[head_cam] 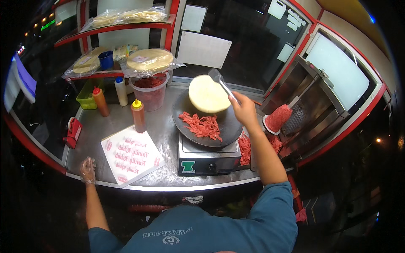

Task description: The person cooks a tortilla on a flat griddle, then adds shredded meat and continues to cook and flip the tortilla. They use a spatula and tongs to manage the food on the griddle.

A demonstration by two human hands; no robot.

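Observation:
My right hand [244, 109] grips the handle of a metal spatula [224, 84]. Its blade is at the far edge of a round pale flatbread [208, 95] on a dark, round griddle pan [227, 128]. Red shredded meat [202, 126] lies on the pan just in front of the bread. Under the pan is a steel gas stove [207, 159]. In a clear plastic glove, my left hand [87, 170] is at the counter's front left edge. Its fingers look loosely curled and nothing shows in them. Closest to it is a stack of printed wrapping paper [133, 156].
Sauce bottles [138, 117] and a tub of meat [149, 93] stand behind the paper. A red tape dispenser [73, 132] sits at the left. Bagged flatbreads [150, 60] fill the shelves. On the right, a meat cone [278, 118] stands on a spit by the steel grill [297, 85].

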